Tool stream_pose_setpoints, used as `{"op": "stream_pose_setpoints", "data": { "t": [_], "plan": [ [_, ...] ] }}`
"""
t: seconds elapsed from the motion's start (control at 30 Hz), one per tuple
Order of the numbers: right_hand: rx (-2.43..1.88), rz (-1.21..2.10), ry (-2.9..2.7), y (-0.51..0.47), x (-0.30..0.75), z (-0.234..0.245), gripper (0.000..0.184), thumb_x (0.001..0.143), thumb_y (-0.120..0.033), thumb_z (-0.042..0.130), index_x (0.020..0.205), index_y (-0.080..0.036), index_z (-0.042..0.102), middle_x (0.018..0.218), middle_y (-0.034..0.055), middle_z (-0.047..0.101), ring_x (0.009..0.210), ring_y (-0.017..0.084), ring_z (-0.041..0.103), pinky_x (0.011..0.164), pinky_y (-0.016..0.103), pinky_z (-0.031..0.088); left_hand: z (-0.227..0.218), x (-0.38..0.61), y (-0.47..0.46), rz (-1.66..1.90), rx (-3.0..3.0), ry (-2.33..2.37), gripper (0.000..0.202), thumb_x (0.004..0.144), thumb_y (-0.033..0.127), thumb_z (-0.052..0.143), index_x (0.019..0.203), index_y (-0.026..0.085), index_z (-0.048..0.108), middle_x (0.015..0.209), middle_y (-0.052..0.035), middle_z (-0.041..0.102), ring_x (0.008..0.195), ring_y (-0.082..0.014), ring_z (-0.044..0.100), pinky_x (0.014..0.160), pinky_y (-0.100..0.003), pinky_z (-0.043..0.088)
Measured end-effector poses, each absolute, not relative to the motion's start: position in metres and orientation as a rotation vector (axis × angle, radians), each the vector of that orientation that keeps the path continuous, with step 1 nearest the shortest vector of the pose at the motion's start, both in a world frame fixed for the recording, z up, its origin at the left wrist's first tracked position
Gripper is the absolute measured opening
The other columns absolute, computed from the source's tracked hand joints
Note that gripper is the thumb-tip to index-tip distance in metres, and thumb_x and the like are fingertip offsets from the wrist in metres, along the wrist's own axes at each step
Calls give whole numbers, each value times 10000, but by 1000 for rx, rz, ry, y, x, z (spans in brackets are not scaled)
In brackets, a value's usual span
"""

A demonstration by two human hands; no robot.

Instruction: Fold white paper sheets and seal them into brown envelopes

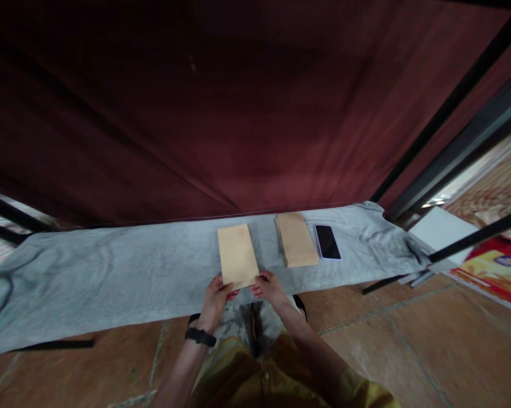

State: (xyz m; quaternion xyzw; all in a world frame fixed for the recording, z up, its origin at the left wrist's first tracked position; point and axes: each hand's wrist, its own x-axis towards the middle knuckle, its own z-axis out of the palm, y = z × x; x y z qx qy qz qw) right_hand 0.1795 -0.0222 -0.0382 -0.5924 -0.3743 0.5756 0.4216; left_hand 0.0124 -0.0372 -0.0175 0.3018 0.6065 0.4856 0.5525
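A tan paper envelope [237,254] lies flat on a grey cloth [111,272] spread over a long low table. My left hand [215,299], with a black band on the wrist, pinches the envelope's near left corner. My right hand [269,287] pinches its near right corner. Both hands have their fingers closed on the near edge. To the right lies a stack of similar tan envelopes [296,238], and beyond it a black phone [327,242] with its screen up.
A dark red curtain [221,113] hangs right behind the table. Black metal bars [459,90] slant at the right. A white board [440,229] and a red and yellow printed sheet [493,269] lie on the tiled floor [387,340] at right.
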Motion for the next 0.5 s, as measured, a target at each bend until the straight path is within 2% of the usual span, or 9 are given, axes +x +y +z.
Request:
{"op": "stream_pose_setpoints", "data": {
  "t": [0.1, 0.2, 0.3, 0.4, 0.5],
  "plan": [
    [-1604, 1359, -1074, -24, 184, -38, 174, 912, -291, 569, 1034, -185, 633, 670, 33, 703, 527, 187, 650, 507, 284, 520, -18, 8, -31, 1104, 718, 1428, 393, 607, 234, 861, 899, 155, 609, 718, -22, 744, 549, -148, 677, 520, -235, 525],
    [-1695, 833, -1465, -29, 189, -34, 311, 923, -174, 527, 1215, -167, 634, 966, 110, 749, 848, 237, 727, 749, 346, 580, -19, 4, -28, 1086, 722, 1459, 371, 623, 233, 850, 881, 171, 591, 649, 2, 714, 518, -141, 658, 512, -230, 514],
    [-1544, 387, -1923, -36, 185, -32, 356, 969, -171, 506, 1306, -181, 619, 1226, 126, 704, 1164, 246, 659, 1010, 392, 523, -19, 1, -28, 1077, 725, 1438, 385, 603, 271, 853, 866, 171, 590, 656, -8, 720, 528, -144, 658, 522, -236, 516],
    [-1305, 285, -2197, -44, 175, -38, 409, 993, -223, 535, 1398, -183, 572, 1424, 109, 615, 1340, 227, 549, 1156, 405, 427, -17, -2, -29, 1064, 721, 1404, 449, 553, 325, 866, 877, 163, 600, 708, -32, 745, 532, -149, 657, 532, -253, 521],
    [-1268, 239, -2259, -50, 166, -49, 493, 973, -235, 574, 1455, -146, 524, 1506, 119, 547, 1402, 239, 494, 1211, 429, 371, -10, -1, -32, 1057, 744, 1400, 469, 549, 369, 857, 884, 158, 606, 685, -25, 733, 520, -139, 638, 519, -243, 497]
  ]
}}
